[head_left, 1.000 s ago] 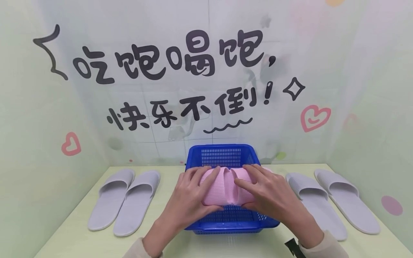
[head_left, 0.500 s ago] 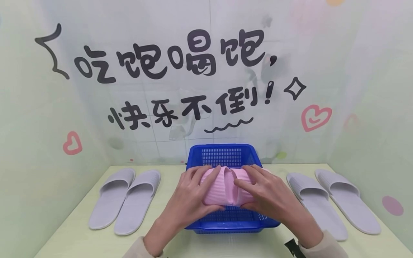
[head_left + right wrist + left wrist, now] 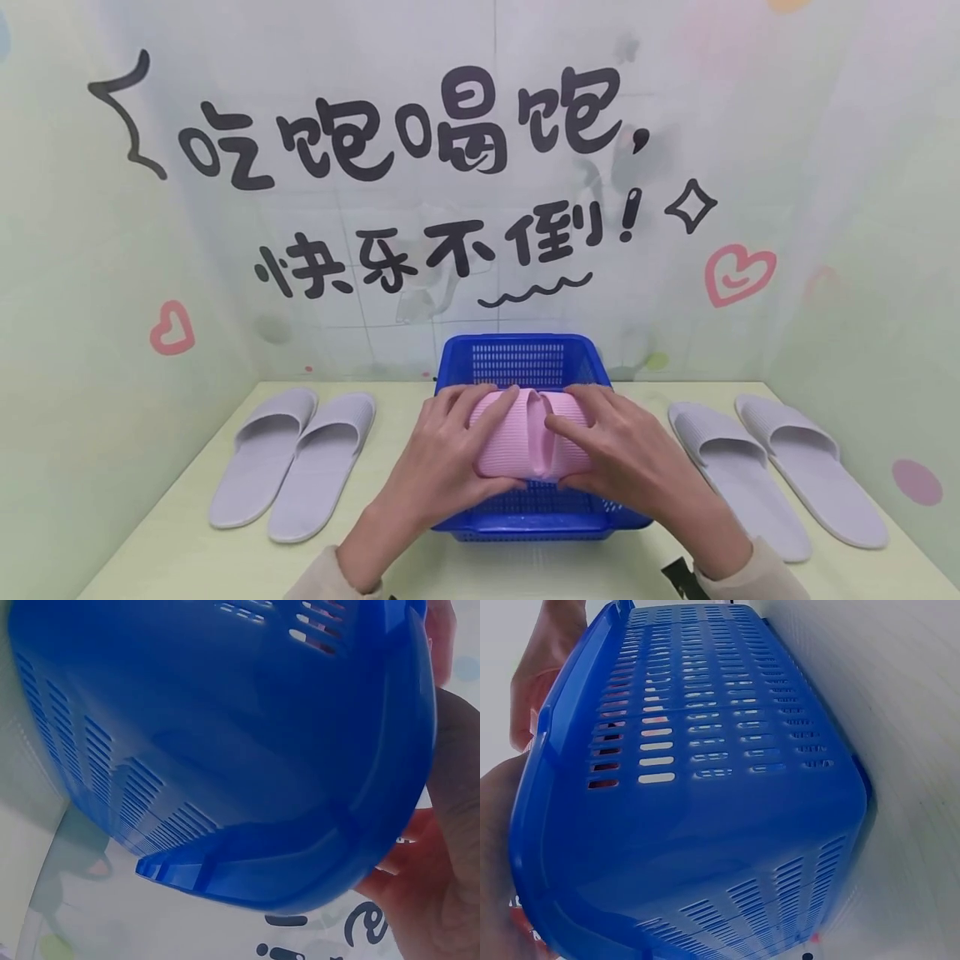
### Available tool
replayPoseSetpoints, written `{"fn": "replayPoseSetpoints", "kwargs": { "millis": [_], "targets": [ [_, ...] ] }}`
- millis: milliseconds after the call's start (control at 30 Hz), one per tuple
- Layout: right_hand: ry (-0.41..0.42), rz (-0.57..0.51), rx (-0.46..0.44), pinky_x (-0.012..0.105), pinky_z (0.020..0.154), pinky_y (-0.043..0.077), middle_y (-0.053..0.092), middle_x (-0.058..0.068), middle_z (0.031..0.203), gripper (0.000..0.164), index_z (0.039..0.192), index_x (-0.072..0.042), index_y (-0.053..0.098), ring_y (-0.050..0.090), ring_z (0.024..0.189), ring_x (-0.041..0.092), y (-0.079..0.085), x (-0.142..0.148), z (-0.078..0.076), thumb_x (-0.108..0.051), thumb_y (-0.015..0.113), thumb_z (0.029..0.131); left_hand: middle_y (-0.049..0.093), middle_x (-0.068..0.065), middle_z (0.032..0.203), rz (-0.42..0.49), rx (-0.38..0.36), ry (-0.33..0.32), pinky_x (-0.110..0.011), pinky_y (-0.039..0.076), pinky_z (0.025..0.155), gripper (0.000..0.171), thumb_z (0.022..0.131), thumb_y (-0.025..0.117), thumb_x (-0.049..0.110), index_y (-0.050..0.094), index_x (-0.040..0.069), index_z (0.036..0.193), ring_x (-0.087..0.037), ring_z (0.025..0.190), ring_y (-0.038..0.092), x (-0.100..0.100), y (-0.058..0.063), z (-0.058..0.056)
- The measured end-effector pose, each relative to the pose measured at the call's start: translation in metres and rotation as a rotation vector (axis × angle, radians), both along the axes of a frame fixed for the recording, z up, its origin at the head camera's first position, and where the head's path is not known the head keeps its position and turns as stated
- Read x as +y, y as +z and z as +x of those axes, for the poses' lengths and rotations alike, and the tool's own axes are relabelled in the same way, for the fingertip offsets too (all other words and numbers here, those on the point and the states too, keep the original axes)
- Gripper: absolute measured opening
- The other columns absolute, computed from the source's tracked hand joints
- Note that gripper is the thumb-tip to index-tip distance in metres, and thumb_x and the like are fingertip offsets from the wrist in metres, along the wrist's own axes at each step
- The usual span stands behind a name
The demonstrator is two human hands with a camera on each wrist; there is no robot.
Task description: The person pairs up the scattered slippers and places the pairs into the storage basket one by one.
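Left grip (image 3: pixel 442 446), right grip (image 3: pixel 626 440) hold pink slippers (image 3: pixel 516 443); basket (image 3: pixel 540 524) beneath grips. Risk: uneven squeeze could let pair slide apart.

Both hands (image 3: pixel 450 446) (image 3: pixel 633 446) grip pink ribbed slippers (image 3: pixel 501 446) over blue basket (image 3: pixel 525 525); pale grey slippers (image 3: pixel 313 483) either side.

At twelve o'clock, a pale white-green printed wall (image 3: pixel 390 50) bears bold black Chinese lettering (image 3: pixel 461 254), with smooth pale-green side walls at nine (image 3: pixel 60 250) and three o'clock (image 3: pixel 885 267) and a flat pale-yellow desk (image 3: pixel 397 417) toward six.
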State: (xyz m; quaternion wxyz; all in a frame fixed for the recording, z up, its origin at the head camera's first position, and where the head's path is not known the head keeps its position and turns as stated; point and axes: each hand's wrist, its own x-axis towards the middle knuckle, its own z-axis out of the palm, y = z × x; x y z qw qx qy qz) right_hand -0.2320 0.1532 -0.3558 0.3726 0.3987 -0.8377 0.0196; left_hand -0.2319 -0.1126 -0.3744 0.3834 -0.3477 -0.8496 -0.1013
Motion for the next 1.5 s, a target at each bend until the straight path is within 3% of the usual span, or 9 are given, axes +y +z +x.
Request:
{"fn": "replayPoseSetpoints", "kwargs": {
  "millis": [333,533,733,1067,1167,1333,1400,1500],
  "targets": [
    [0.015,-0.006,-0.135,0.046,0.092,0.056,0.060,0.014,0.134,0.074,0.123,-0.025,0.062,0.060,0.116,0.031,-0.001,0.000,0.002,-0.055,0.094,0.063,0.057,-0.009,0.144,0.014,-0.006,-0.001,-0.051,0.050,0.102,0.104,0.065,0.091,0.059,0.048,0.027,0.153,-0.033,0.130,0.053,-0.001,0.002,0.000],
    [0.022,-0.005,-0.152,0.043,0.090,0.055,0.059,0.012,0.132,0.067,0.124,-0.024,0.062,0.058,0.115,0.028,0.000,0.000,0.005,-0.056,0.089,0.071,0.056,-0.006,0.142,0.006,-0.010,0.002,-0.051,0.048,0.105,0.103,0.065,0.089,0.057,0.046,0.026,0.154,-0.032,0.132,0.051,-0.001,0.003,0.002],
    [0.017,-0.001,-0.165,0.040,0.090,0.057,0.063,0.010,0.127,0.041,0.114,-0.026,0.063,0.060,0.113,0.025,0.002,0.000,0.008,-0.037,0.084,0.080,0.056,-0.006,0.146,-0.015,-0.026,0.001,-0.053,0.045,0.111,0.104,0.066,0.089,0.058,0.045,0.028,0.155,-0.032,0.138,0.049,0.000,0.000,0.001],
    [-0.054,-0.016,-0.169,0.038,0.083,0.058,0.065,0.008,0.120,0.041,0.113,-0.025,0.064,0.062,0.106,0.023,0.003,-0.001,0.009,-0.033,0.088,0.080,0.041,-0.012,0.163,-0.010,-0.026,-0.011,-0.062,0.028,0.123,0.118,0.062,0.093,0.062,0.038,0.027,0.160,-0.040,0.155,0.032,-0.006,0.005,-0.002],
    [-0.087,-0.032,-0.182,0.037,0.079,0.057,0.065,0.008,0.116,0.040,0.112,-0.023,0.063,0.061,0.099,0.021,0.005,0.000,0.010,-0.033,0.087,0.082,0.040,-0.013,0.164,0.063,-0.023,-0.067,-0.064,0.033,0.120,0.116,0.063,0.089,0.067,0.039,0.024,0.159,-0.041,0.154,0.035,-0.011,0.008,-0.006],
    [-0.136,-0.081,-0.232,0.038,0.076,0.059,0.067,0.007,0.113,0.044,0.114,-0.021,0.061,0.063,0.093,0.020,0.012,0.003,0.009,-0.041,0.085,0.083,0.047,-0.013,0.159,0.291,-0.060,-0.161,-0.059,0.044,0.113,0.095,0.085,0.066,0.074,0.044,0.015,0.157,-0.035,0.147,0.047,-0.024,0.010,-0.016],
    [-0.155,-0.095,-0.260,0.038,0.075,0.059,0.067,0.007,0.109,0.044,0.113,-0.021,0.059,0.064,0.091,0.020,0.015,0.005,0.007,-0.043,0.084,0.084,0.048,-0.010,0.159,0.366,-0.109,-0.159,-0.056,0.045,0.113,0.086,0.092,0.061,0.070,0.043,0.015,0.157,-0.031,0.146,0.048,-0.029,0.007,-0.021],
    [-0.174,-0.101,-0.292,0.036,0.071,0.056,0.066,0.004,0.102,0.042,0.111,-0.021,0.059,0.061,0.085,0.018,0.022,0.007,0.004,-0.044,0.082,0.085,0.048,-0.006,0.158,0.470,-0.238,-0.125,-0.053,0.048,0.111,0.075,0.095,0.069,0.051,0.043,0.019,0.157,-0.027,0.145,0.048,-0.036,0.000,-0.030]
  ]
}}
